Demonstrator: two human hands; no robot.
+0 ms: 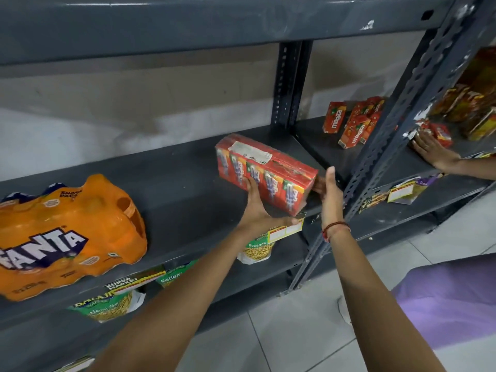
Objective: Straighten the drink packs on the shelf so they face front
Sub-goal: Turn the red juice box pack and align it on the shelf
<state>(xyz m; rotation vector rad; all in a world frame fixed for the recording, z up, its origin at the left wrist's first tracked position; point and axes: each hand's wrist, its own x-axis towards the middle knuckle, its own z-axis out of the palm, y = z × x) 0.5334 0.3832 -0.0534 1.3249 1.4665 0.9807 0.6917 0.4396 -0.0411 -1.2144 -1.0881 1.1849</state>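
Note:
A shrink-wrapped red pack of juice cartons [271, 167] rests on the dark grey shelf [171, 178], turned at an angle with its right end nearer the front edge. My left hand [256, 208] presses flat against its front face, fingers spread. At the pack's right end, my right hand [328, 193] cups the side, with a red thread on the wrist. Both hands grip the pack between them. An orange Fanta multipack [67, 237] lies at the shelf's left, overhanging the front edge.
Loose red Maaza cartons [354, 122] stand in the bay to the right, behind a perforated upright post [375, 157]. Another person's hand [432, 151] rests on that right shelf. Snack bags [257, 248] sit on the shelf below. Price tags hang off the shelf edge.

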